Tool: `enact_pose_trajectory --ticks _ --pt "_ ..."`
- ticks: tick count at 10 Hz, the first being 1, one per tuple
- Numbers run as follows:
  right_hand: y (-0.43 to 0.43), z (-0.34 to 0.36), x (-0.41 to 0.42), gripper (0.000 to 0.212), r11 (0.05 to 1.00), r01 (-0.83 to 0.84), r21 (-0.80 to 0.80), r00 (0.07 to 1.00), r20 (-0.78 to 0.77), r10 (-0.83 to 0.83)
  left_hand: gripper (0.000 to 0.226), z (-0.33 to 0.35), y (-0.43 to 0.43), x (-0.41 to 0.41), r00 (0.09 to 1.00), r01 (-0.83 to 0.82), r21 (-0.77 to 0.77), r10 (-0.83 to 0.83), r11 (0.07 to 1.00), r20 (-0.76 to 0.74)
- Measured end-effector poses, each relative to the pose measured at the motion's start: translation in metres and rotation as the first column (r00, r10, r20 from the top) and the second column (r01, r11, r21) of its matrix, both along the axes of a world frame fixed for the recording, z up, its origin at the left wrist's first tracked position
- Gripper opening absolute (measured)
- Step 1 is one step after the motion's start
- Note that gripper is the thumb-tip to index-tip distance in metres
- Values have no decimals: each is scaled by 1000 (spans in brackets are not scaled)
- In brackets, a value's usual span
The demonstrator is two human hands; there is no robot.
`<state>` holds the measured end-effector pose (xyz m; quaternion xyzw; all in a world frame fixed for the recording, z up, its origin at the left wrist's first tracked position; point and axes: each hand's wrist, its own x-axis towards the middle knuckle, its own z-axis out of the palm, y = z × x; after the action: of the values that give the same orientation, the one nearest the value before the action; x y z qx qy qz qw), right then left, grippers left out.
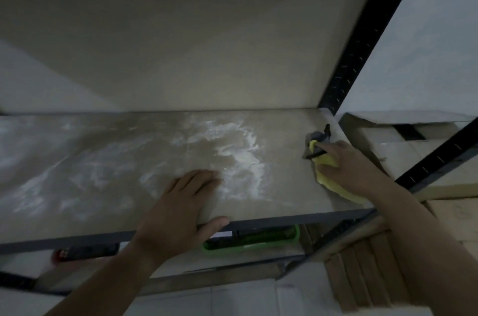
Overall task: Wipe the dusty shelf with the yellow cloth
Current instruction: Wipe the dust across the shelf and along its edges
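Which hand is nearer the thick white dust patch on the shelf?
Left. The left hand has its fingertips at the lower-left edge of the dust patch; the right hand rests on the cloth further right, apart from it.

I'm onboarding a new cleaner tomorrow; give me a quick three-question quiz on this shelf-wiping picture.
1. Which hand presses on the crumpled yellow cloth? A) left hand B) right hand
2. True or false: the patch of white dust on the beige shelf board lies under the cloth.
3. Fill in: below the shelf's front edge sits a ____ plastic tray.
Key: 1 B. 2 False: the dust lies bare, left of the cloth, by the left hand's fingertips. 3 green.
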<state>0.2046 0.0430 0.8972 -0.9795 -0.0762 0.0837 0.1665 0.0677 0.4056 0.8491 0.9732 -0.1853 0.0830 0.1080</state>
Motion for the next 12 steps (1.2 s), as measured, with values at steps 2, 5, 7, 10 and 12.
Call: enact_pose_trajectory --ticks 2,5,7,10,12 --pt "26 -24 -29 53 1000 28 -12 949 315 -22 76 0 1 0 1000 2 -10 -2 1000 -17" --pt "72 -26 -32 42 976 47 212 951 289 -109 77 -1 -1 1 1000 13 -21 -13 1000 -5" --pt "165 -28 -34 35 852 -350 391 905 375 200 76 4 -1 1 1000 2 22 -1 1000 -2" --pt "22 -7 30 28 999 43 29 947 317 -50 79 1 -1 2 1000 -1 13 1 1000 -14" --pt "121 -21 11 47 945 -153 290 953 294 64 77 -1 1 3 1000 5 12 -5 1000 -22"
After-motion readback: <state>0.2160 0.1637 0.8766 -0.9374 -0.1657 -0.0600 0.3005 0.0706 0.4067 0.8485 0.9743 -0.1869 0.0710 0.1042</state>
